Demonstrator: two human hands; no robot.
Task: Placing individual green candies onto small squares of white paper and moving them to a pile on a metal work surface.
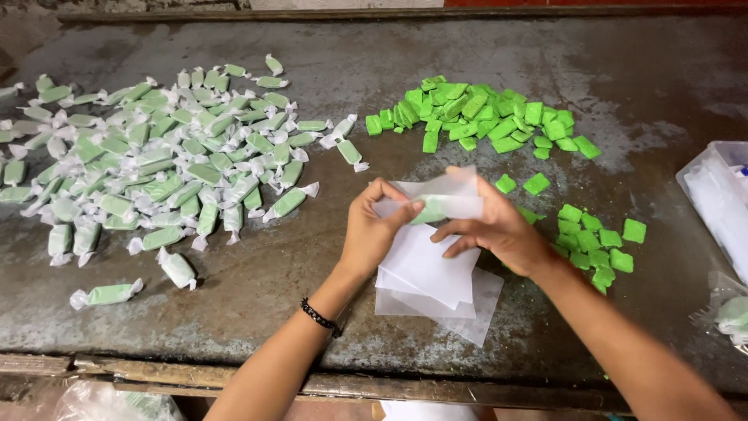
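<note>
Both hands are pinched shut on one green candy block point(431, 209), rolled in a translucent wrapper sheet point(448, 191) and held just above the stack of loose sheets point(432, 281). The left hand point(372, 232) grips the left end, the right hand point(499, 230) the right. Keep the block centred so both tails twist evenly; I think the right tail's longer, hard to tell.

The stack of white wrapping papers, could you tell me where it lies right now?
The stack of white wrapping papers lies on the metal table, directly below both hands, near its front edge.
</note>
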